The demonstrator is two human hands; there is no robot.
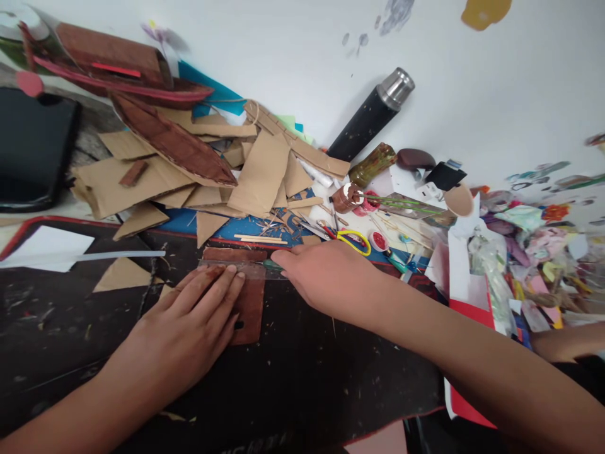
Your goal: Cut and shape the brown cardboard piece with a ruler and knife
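A brown painted piece of cardboard (250,302) lies flat on the dark mat. Across its upper part runs a clear ruler (255,271). My left hand (193,315) presses down on the ruler and the brown piece, its fingers held close together and stretched out. To the right, my right hand (321,277) is closed around a green-handled cutter (271,265), whose blade points left along the ruler over the brown piece. Most of the cutter's handle is hidden inside my right hand.
Cardboard scraps (259,170) and a brown model boat (174,139) lie behind the hands. Yellow-handled scissors (354,241) sit just beyond my right hand. A black flask (366,120) stands farther back. At the right are a red and white box (467,302) and another person's arm (570,340).
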